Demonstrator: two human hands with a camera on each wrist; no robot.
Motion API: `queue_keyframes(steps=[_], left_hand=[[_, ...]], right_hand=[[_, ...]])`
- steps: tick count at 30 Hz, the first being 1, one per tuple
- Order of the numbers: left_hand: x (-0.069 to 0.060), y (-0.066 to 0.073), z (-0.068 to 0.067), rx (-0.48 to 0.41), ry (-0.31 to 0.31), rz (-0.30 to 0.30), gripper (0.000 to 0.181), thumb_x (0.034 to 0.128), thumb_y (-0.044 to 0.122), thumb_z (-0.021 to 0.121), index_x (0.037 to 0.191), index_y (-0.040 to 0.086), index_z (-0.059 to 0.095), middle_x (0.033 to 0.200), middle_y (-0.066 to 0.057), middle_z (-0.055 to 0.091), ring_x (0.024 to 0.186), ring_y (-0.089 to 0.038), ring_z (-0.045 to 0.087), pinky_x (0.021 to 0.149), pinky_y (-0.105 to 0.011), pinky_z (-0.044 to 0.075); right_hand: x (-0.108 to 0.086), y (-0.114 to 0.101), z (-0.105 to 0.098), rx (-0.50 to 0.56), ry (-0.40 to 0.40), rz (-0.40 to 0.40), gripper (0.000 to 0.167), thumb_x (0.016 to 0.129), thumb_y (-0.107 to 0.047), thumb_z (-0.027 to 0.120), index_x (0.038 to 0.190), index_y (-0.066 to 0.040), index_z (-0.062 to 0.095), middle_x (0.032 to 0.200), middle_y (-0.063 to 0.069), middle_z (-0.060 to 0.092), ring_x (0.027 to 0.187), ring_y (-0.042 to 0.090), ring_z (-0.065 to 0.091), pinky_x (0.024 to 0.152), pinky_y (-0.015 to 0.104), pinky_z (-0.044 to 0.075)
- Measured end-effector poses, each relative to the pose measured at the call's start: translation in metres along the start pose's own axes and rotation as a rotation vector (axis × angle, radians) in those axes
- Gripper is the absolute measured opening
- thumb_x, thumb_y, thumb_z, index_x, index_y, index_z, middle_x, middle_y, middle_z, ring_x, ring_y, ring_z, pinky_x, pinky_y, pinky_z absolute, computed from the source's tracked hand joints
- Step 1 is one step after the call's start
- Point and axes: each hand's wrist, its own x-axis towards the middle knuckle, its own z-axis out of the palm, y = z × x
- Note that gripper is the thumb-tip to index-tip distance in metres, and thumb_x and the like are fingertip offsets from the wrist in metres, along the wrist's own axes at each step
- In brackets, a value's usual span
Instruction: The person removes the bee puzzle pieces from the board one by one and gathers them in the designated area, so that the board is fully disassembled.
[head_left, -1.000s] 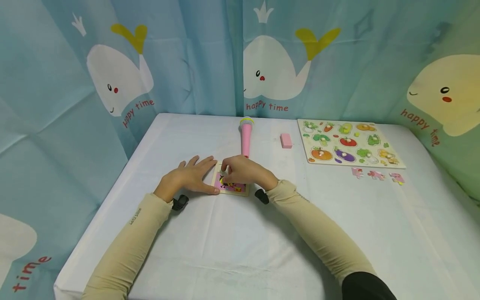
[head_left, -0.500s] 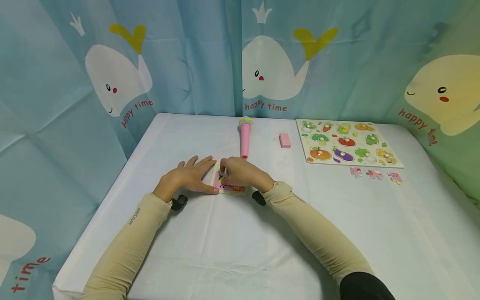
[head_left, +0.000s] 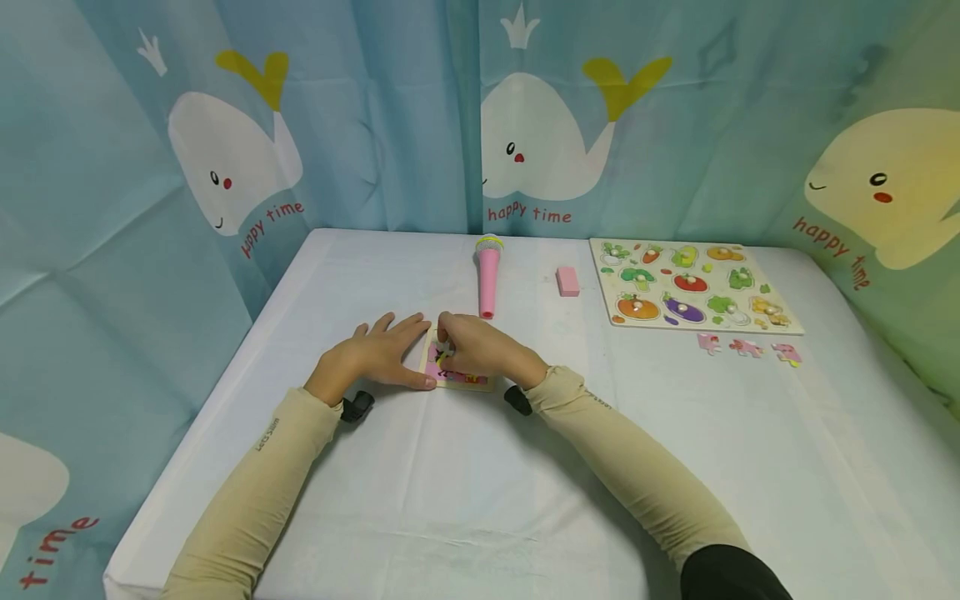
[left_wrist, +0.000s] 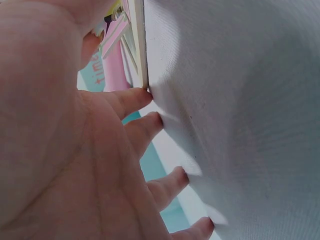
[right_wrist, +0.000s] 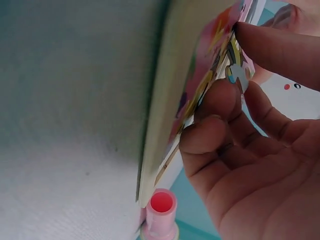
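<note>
A small wooden jigsaw puzzle (head_left: 457,383) with a pink picture lies flat on the table between my hands. My left hand (head_left: 375,354) has its fingers spread, the thumb at the puzzle's near left corner and the index fingertip at the far left one. In the left wrist view that fingertip touches the pale wooden frame (left_wrist: 140,47). Over the puzzle, my right hand (head_left: 483,346) pinches a puzzle piece (right_wrist: 239,72); the right wrist view shows it tilted up from the picture. Fingers hide much of the puzzle in the head view.
Beyond the puzzle lies a pink toy microphone (head_left: 488,279), with a pink block (head_left: 567,282) to its right. A vegetable peg board (head_left: 690,327) sits at the back right. Three loose pink puzzle pieces (head_left: 746,348) lie before it. A whale-print curtain (head_left: 420,125) hangs behind the table.
The right fingers have shifted slightly over the puzzle while pinching the piece. The left hand keeps its place at the puzzle's left edge. The head view has drifted a little.
</note>
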Motion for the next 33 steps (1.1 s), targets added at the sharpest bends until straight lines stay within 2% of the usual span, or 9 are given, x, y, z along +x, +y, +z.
queue_keyframes(steps=[12, 18, 22, 30, 33], left_hand=[[0.0014, -0.0026, -0.0005, -0.018, -0.023, 0.006, 0.1, 0.1002, 0.062, 0.064, 0.173, 0.013, 0.017, 0.18, -0.008, 0.007, 0.162, -0.047, -0.001, 0.123, -0.074, 0.003], [0.0021, -0.0005, -0.0004, -0.014, -0.021, -0.008, 0.1, 0.0993, 0.061, 0.066, 0.173, 0.014, 0.017, 0.18, -0.006, 0.007, 0.162, -0.047, 0.0, 0.123, -0.074, 0.003], [0.0027, -0.0002, -0.0008, -0.019, -0.021, -0.009, 0.1, 0.0994, 0.061, 0.066, 0.173, 0.014, 0.017, 0.18, -0.006, 0.007, 0.162, -0.047, -0.001, 0.123, -0.074, 0.003], [0.0046, -0.0043, -0.0013, -0.035, -0.034, -0.005, 0.101, 0.0989, 0.061, 0.066, 0.174, 0.015, 0.017, 0.18, -0.006, 0.006, 0.162, -0.045, -0.002, 0.124, -0.073, 0.002], [0.0033, -0.0049, -0.0013, -0.046, -0.033, 0.001, 0.103, 0.0971, 0.062, 0.068, 0.173, 0.015, 0.018, 0.18, -0.006, 0.007, 0.162, -0.045, -0.002, 0.124, -0.072, 0.002]], right_hand=[[-0.0013, -0.0014, -0.0002, 0.031, 0.0, -0.008, 0.023, 0.095, -0.001, 0.077, 0.111, 0.0, 0.06, 0.095, 0.009, 0.065, 0.085, 0.02, 0.058, 0.077, 0.031, 0.05], [-0.001, 0.0031, 0.0, 0.087, 0.051, -0.052, 0.012, 0.097, 0.007, 0.065, 0.107, 0.001, 0.063, 0.091, 0.009, 0.067, 0.078, 0.018, 0.059, 0.071, 0.029, 0.05], [-0.0006, 0.0047, -0.0005, 0.13, 0.083, -0.082, 0.008, 0.099, 0.006, 0.064, 0.104, 0.001, 0.064, 0.092, 0.009, 0.067, 0.08, 0.017, 0.059, 0.074, 0.029, 0.051], [-0.0051, 0.0056, -0.0044, 0.221, 0.116, -0.006, 0.008, 0.098, 0.002, 0.067, 0.105, -0.002, 0.067, 0.085, 0.004, 0.066, 0.076, 0.014, 0.059, 0.069, 0.027, 0.05], [-0.0073, 0.007, -0.0064, 0.277, 0.145, 0.026, 0.007, 0.099, 0.001, 0.068, 0.105, -0.002, 0.068, 0.087, 0.004, 0.067, 0.079, 0.015, 0.06, 0.072, 0.028, 0.051]])
